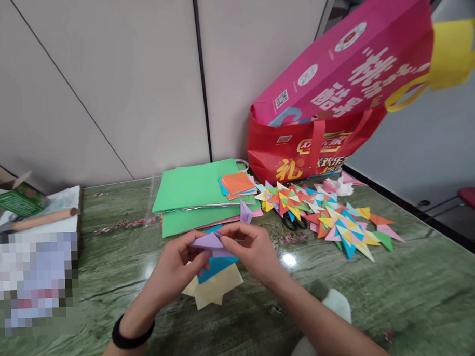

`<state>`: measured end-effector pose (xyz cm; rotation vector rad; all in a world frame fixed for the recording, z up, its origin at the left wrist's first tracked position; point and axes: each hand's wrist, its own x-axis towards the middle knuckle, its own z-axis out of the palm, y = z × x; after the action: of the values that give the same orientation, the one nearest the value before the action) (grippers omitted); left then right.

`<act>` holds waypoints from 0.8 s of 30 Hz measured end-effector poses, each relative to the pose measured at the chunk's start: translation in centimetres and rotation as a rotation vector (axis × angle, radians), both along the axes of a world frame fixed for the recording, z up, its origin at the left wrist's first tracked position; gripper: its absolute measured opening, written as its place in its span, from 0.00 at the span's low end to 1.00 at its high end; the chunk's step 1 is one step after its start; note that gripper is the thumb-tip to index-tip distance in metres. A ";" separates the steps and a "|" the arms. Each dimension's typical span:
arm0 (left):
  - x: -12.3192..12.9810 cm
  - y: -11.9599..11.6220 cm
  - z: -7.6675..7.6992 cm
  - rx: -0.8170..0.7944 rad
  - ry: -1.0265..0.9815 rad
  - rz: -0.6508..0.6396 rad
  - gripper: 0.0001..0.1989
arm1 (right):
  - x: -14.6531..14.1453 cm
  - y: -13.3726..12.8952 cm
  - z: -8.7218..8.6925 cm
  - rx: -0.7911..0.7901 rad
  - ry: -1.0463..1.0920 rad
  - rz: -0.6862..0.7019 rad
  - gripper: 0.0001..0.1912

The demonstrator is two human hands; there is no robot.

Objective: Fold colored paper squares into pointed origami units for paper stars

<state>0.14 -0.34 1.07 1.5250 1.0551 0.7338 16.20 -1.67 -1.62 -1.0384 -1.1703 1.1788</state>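
A small folded piece of purple paper (210, 242) is pinched between my two hands, above the middle of the green table. My left hand (186, 257) grips its left end with thumb and fingers. At its right end, my right hand (251, 245) holds it the same way. Below the hands lie a blue sheet (215, 268) and cream sheets (220, 292), partly overlapping. Just beyond my right hand, another purple folded piece (245, 212) rests near the green sheets.
Green sheets (194, 187) carry small orange squares (237, 183). Colourful folded paper stars (346, 230) lie at right, beside black scissors (295, 222). A red bag (265, 151) stands behind. A hammer with a wooden handle (44, 219) rests at left.
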 end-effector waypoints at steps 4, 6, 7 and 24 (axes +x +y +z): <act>0.0 0.2 -0.1 -0.090 -0.040 0.111 0.15 | 0.3 0.7 -0.8 -0.040 0.033 0.005 0.06; -0.1 0.3 -0.2 -0.114 -0.072 0.173 0.17 | 0.3 0.7 -1.0 -0.019 0.022 -0.019 0.06; -0.2 0.3 -0.2 -0.123 -0.087 0.191 0.17 | 0.3 0.7 -1.0 -0.003 -0.003 -0.024 0.06; -0.1 0.3 -0.2 -0.089 -0.087 0.229 0.13 | -0.2 0.3 -0.7 -0.056 -0.039 -0.065 0.06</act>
<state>-0.01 0.01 0.88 1.2985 1.1925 0.8911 16.00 -1.32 -2.30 -1.1386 -1.1309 1.1501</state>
